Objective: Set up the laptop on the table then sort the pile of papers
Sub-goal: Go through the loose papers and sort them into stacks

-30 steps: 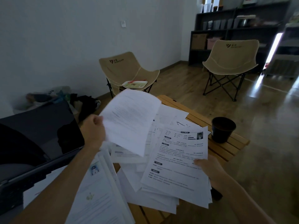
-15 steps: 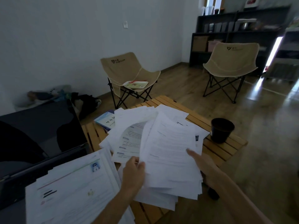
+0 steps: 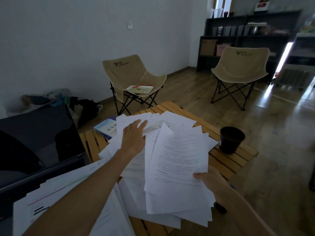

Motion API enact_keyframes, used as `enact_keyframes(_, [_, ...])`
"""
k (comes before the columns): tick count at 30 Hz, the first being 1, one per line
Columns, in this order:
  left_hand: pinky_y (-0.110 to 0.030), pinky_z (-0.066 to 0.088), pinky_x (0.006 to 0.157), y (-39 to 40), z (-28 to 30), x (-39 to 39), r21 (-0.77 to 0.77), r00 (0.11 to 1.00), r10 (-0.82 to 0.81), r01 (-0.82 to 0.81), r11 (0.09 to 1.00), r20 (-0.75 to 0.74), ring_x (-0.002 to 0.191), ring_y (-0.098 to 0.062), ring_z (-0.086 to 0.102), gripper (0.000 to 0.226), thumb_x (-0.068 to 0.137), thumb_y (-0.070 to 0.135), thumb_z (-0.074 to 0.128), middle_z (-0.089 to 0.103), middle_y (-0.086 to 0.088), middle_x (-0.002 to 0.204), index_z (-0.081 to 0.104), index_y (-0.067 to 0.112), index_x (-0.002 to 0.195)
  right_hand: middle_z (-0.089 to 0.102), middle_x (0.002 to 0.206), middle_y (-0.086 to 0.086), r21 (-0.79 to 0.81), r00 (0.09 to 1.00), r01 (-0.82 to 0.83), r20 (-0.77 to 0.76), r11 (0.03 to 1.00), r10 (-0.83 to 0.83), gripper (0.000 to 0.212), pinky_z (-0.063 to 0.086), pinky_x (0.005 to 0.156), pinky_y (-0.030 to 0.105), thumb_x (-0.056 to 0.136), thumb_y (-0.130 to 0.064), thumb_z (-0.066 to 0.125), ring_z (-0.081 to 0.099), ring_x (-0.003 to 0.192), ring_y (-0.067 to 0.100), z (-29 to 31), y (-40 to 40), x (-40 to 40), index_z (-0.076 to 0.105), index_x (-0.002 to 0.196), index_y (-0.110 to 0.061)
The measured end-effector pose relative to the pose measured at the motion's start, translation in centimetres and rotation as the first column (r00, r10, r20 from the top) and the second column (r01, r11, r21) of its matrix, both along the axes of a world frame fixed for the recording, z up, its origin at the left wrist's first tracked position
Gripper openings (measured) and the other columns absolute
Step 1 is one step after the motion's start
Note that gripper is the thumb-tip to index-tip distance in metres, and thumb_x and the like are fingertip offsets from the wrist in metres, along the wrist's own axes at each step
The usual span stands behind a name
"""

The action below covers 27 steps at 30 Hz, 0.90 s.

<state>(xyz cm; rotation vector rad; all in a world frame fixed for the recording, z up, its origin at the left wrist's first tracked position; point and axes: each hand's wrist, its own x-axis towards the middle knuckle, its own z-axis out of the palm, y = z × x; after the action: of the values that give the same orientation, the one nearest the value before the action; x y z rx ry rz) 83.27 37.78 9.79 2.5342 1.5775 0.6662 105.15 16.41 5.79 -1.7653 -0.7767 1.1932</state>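
On the slatted table (image 3: 226,160), to the right of the laptop (image 3: 37,143), the pile (image 3: 153,147) of papers is being sorted; the laptop looks already set up, its dark screen upright at the table's left end, so the first step seems done.

The left hand (image 3: 133,138) reaches across the far part of the pile, fingers straight and slightly spread, the palm lying on or just over the top sheets; whether it presses them I cannot tell. The right hand (image 3: 213,183) grips a thick sheaf (image 3: 179,164) at its near right corner, thumb on top and fingers hidden beneath, with the sheaf tilted up from the pile.

The next move probably calls for the left hand to draw one sheet or a few off the far spread and bring them toward the sheaf, or onto the separate stack (image 3: 71,193) that lies nearest the laptop. Loose sheets slide easily, so a light drag with flat fingers should do.

The papers are white printed sheets, fanned at many angles and overlapping, some hanging past the table's near edge. A blue booklet (image 3: 106,128) peeps out on the pile's far side, between it and the laptop. A dark cup (image 3: 231,139) stands well to the right of the pile.
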Motion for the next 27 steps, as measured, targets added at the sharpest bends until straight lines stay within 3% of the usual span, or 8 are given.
enact_keyframes(4, [-0.034,0.046,0.091,0.9,1.2,1.6,-0.07,0.964,0.001,0.018,0.997,0.265,0.106,-0.019,0.061,0.028,0.099,0.037,0.05,0.067,0.002,0.114,0.068,0.022,0.114,0.076,0.106,0.006,-0.007,0.999,0.008,-0.054,1.0,-0.009,0.021,0.058,0.087,0.047,0.094,-0.006,0.062,0.073,0.098,0.027,-0.3,-0.1,0.5,0.067,0.111,-0.017])
enact_keyframes(6, [-0.029,0.043,0.072,0.6,2.6,1.5,-0.109,0.9,0.053,-0.006,0.994,0.433,0.083,-0.016,0.062,0.024,0.1,0.035,0.049,0.064,0.005,0.087,0.066,0.018,0.096,0.076,0.107,0.007,-0.006,0.998,0.005,-0.064,1.0,-0.005,0.022,0.056,0.093,0.052,0.094,-0.006,0.062,0.072,0.1,0.029,-0.3,-0.1,0.7,0.069,0.112,-0.015])
enact_keyframes(8, [-0.027,0.041,0.063,-0.3,3.6,0.7,-0.101,0.895,0.016,0.033,0.994,0.447,0.071,-0.014,0.059,0.025,0.1,0.032,0.05,0.062,0.004,0.077,0.061,0.014,0.086,0.076,0.107,0.008,-0.006,0.997,0.009,-0.076,1.0,-0.009,0.021,0.056,0.093,0.051,0.093,-0.005,0.062,0.072,0.1,0.03,-0.1,-0.2,0.6,0.069,0.112,-0.014])
enact_keyframes(13, [-0.024,0.038,0.058,-4.1,3.4,-0.4,-0.184,0.906,-0.14,0.229,0.956,0.4,0.058,-0.005,0.05,0.035,0.103,0.033,0.04,0.055,0.007,0.065,0.049,0.022,0.072,0.071,0.103,0.009,0.005,0.999,0.018,-0.027,1.0,-0.017,0.018,0.053,0.065,0.03,0.095,-0.001,0.057,0.069,0.093,0.025,0.8,-0.5,-0.5,0.065,0.107,-0.013])
enact_keyframes(18, [-0.027,0.048,0.072,-4.8,2.7,0.5,-0.16,0.9,-0.201,0.28,0.947,0.386,0.081,-0.008,0.056,0.044,0.092,0.059,0.036,0.059,0.005,0.091,0.057,0.022,0.099,0.071,0.104,0.006,0.031,1.0,0.022,0.006,0.999,-0.022,0.022,0.054,0.072,0.032,0.094,0.0,0.056,0.068,0.096,0.023,0.8,-0.5,-0.8,0.064,0.108,-0.016])
enact_keyframes(20, [-0.028,0.051,0.079,-4.3,1.8,0.8,-0.151,0.935,-0.167,0.223,0.963,0.312,0.093,-0.008,0.058,0.051,0.088,0.064,0.049,0.058,0.01,0.105,0.056,0.025,0.119,0.072,0.106,0.005,0.031,1.0,0.013,-0.001,0.999,-0.013,0.024,0.055,0.079,0.036,0.093,0.001,0.057,0.068,0.098,0.024,0.6,-0.5,-0.6,0.065,0.109,-0.016])
enact_keyframes(23, [-0.022,0.045,0.066,-3.5,1.2,0.8,0.001,0.979,-0.04,0.041,0.999,0.2,0.085,-0.014,0.064,0.031,0.099,0.043,0.046,0.062,0.004,0.088,0.063,0.017,0.099,0.071,0.107,0.006,0.023,1.0,-0.007,-0.006,1.0,0.007,0.023,0.056,0.088,0.042,0.093,-0.001,0.058,0.068,0.1,0.025,0.4,-0.3,-0.4,0.064,0.109,-0.016])
enact_keyframes(27, [-0.018,0.031,0.05,-3.1,6.7,-0.7,0.234,0.917,0.1,-0.202,0.951,0.386,0.057,-0.013,0.05,0.037,0.103,0.038,0.039,0.052,0.002,0.064,0.056,0.015,0.079,0.07,0.106,0.004,0.006,1.0,0.023,0.009,1.0,-0.024,0.02,0.055,0.091,0.041,0.094,-0.003,0.061,0.066,0.101,0.023,0.5,-0.2,-0.3,0.066,0.107,-0.017])
